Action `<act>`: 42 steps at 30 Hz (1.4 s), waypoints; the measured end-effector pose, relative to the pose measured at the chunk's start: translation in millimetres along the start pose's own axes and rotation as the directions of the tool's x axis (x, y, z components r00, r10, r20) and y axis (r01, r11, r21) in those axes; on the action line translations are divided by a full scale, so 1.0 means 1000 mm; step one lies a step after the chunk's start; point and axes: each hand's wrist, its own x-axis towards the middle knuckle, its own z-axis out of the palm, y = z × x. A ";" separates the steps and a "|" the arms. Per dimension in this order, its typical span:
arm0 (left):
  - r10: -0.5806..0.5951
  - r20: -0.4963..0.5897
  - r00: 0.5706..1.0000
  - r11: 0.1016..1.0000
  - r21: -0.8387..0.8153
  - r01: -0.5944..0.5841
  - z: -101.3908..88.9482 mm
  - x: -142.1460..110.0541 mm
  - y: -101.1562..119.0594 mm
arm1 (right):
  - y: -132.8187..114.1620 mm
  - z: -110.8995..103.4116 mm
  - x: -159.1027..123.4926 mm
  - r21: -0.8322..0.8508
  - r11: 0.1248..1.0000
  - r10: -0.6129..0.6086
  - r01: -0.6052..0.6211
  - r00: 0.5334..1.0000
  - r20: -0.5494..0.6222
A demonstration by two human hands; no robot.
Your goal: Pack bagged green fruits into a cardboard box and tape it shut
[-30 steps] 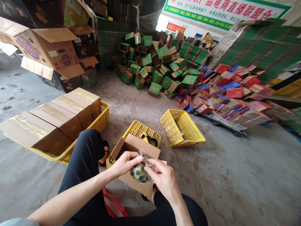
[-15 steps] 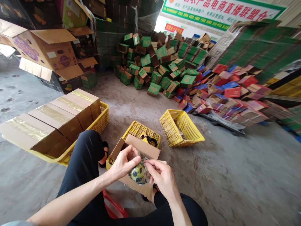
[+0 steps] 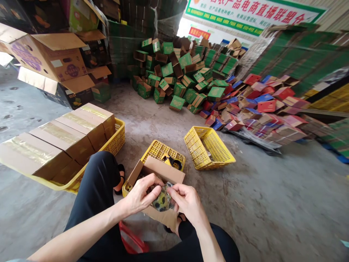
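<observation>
Between my hands is a clear plastic bag point(image 3: 163, 202), yellow-green inside with dark spots; what it contains I cannot make out. The thumb and fingers of my left hand point(image 3: 144, 194) close on its left upper side. At the right upper edge, my right hand point(image 3: 187, 201) pinches the crumpled plastic. Directly beneath is a cardboard box point(image 3: 165, 170) with its flaps up, largely hidden by my hands and the bag. That box rests on a yellow plastic crate point(image 3: 158, 148), where a tape dispenser point(image 3: 171, 161) lies behind the raised flap.
Left of my knee, a long yellow crate point(image 3: 116, 136) holds several taped cartons point(image 3: 69, 134). Another yellow crate point(image 3: 215, 149) sits tilted on the floor ahead. Green boxes point(image 3: 177, 103) and red boxes point(image 3: 266, 106) lie heaped behind. Something red point(image 3: 132, 238) is between my legs.
Both hands stay on the plastic bag, with small finger shifts. The bag sits slightly lower and its plastic is drawn up more towards my right hand. The view has turned slightly right.
</observation>
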 end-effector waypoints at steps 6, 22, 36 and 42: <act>0.111 0.029 0.993 0.994 0.011 -0.111 -0.003 -0.008 -0.003 | -0.005 -0.004 -0.001 0.000 0.999 0.047 -0.047 0.997 0.056; 0.188 0.147 0.971 0.982 -0.043 -0.184 0.000 -0.004 0.010 | -0.027 -0.044 -0.020 -0.166 0.978 0.149 -0.126 0.980 0.133; 0.144 -0.078 0.987 0.990 0.003 -0.144 -0.022 0.001 -0.009 | 0.039 -0.033 -0.024 0.312 0.950 0.022 -0.002 0.998 -0.062; 0.023 -0.130 0.991 1.000 -0.009 -0.024 -0.018 0.000 -0.010 | 0.040 0.018 -0.014 0.494 0.858 -0.082 0.141 0.987 -0.138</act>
